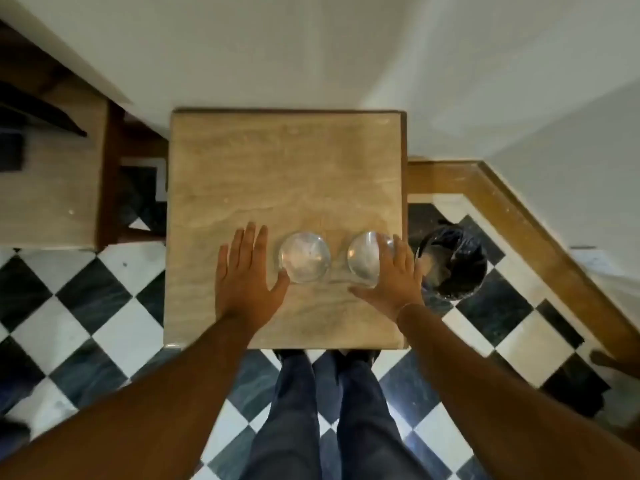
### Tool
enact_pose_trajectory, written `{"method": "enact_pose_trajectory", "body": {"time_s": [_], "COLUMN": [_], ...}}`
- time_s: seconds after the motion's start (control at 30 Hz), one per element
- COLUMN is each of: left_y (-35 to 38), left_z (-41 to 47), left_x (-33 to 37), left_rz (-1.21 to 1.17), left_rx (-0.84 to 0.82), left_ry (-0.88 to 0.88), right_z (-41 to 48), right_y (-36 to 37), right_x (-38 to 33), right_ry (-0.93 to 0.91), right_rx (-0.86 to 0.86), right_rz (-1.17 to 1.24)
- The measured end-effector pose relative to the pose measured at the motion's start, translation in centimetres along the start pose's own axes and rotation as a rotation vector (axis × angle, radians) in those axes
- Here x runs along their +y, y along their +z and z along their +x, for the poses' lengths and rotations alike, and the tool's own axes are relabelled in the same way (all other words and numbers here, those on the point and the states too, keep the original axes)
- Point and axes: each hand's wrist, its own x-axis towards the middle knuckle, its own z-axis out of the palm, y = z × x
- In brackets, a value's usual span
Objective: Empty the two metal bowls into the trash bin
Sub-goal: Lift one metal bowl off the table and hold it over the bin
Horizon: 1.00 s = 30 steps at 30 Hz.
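Bowls sit side by side on the table (242, 161): left bowl (304, 257) beside the flat, spread left hand (244, 277); right bowl (367, 259) under the right hand's (393, 280) splayed fingers. Bin (452, 261) stands right.

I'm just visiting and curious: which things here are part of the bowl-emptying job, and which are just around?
Part of the job: left bowl; right bowl; trash bin; left hand; right hand.

Just around: table; wooden unit at left; checkered floor.
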Motion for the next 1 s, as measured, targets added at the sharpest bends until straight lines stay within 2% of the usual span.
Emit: {"method": "enact_pose_trajectory", "body": {"time_s": [0.1,0.17,0.27,0.43,0.6,0.7,1.0], "left_y": [2.9,4.2,5.5,6.3,6.7,6.5,6.8], "left_z": [0.5,0.2,-0.3,-0.5,-0.2,-0.1,-0.1], "left_x": [-2.1,-2.9,-2.9,-1.1,-1.2,-1.7,-1.4], "left_rz": [0.000,0.009,-0.010,-0.044,-0.016,-0.017,-0.053], "left_rx": [0.005,0.006,0.011,0.000,0.016,0.029,0.084], "left_ry": [-0.087,-0.113,-0.137,-0.184,-0.147,-0.166,-0.113], "right_z": [2.7,3.8,4.4,5.0,5.1,5.1,4.7], "right_y": [2.8,4.1,5.7,6.6,7.2,7.2,7.0], "right_x": [1.2,1.9,3.1,4.5,5.6,6.1,7.1], "right_ry": [0.058,0.059,-0.029,0.000,-0.013,-0.027,-0.120], "right_rx": [0.000,0.063,0.222,0.334,0.322,0.289,0.366], "right_rz": [-0.048,-0.015,0.143,0.303,0.468,0.502,0.566]}}
